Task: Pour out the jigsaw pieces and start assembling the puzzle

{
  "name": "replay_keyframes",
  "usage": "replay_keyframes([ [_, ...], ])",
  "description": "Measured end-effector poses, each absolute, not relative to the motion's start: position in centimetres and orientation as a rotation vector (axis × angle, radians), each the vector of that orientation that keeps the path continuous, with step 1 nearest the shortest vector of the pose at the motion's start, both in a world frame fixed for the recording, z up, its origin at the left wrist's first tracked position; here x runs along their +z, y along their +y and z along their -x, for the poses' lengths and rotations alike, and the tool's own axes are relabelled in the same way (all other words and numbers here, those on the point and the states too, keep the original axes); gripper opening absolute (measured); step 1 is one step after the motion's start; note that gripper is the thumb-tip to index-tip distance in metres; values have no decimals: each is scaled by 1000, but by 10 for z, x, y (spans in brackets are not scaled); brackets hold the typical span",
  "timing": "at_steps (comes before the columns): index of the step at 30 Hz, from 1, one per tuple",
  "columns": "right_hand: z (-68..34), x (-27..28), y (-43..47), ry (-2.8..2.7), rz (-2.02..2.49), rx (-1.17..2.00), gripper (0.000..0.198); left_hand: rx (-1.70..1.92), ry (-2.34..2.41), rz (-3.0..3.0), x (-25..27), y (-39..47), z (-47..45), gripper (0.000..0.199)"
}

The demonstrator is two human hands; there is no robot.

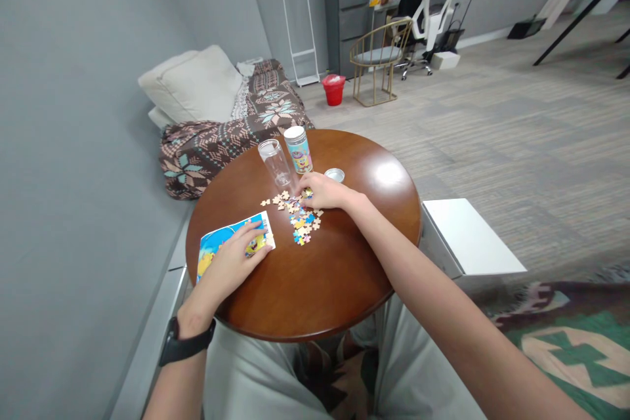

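Rests left hand [232, 268], with wide grip, on picture sheet [216, 237]; has right hand [321, 191] at puzzle pieces [301, 224] (cannot tell its grip).

Left hand [237, 261] lies palm-down; right hand [322, 191] extends farther forward.

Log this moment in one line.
left hand: resting on blue-and-yellow cartoon sheet | right hand: at loose multicoloured jigsaw pieces | beyond: clear cylindrical jar, printed cylindrical jar
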State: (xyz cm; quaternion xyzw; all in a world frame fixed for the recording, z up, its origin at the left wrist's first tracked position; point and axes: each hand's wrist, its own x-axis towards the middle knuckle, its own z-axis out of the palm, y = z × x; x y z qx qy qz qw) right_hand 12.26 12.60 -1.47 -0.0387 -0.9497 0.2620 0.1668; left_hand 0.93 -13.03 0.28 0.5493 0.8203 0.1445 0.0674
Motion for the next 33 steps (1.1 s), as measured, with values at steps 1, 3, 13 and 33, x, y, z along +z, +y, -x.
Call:
replay_keyframes([
  [1,-122,-15,126,-2704,105,738,23,452,2450,-1669,3,-129,-7,47],
  [3,-122,-15,126,-2704,114,723,23,478,2391,-1702,5,-126,-4,41],
  [13,-123,-12,126,-2707,202,700,22,489,2268,-1907,14,-95,-19,30],
  [33,-121,-16,121,-2642,99,726,9,536,2322,-2008,14,-59,24,21],
])
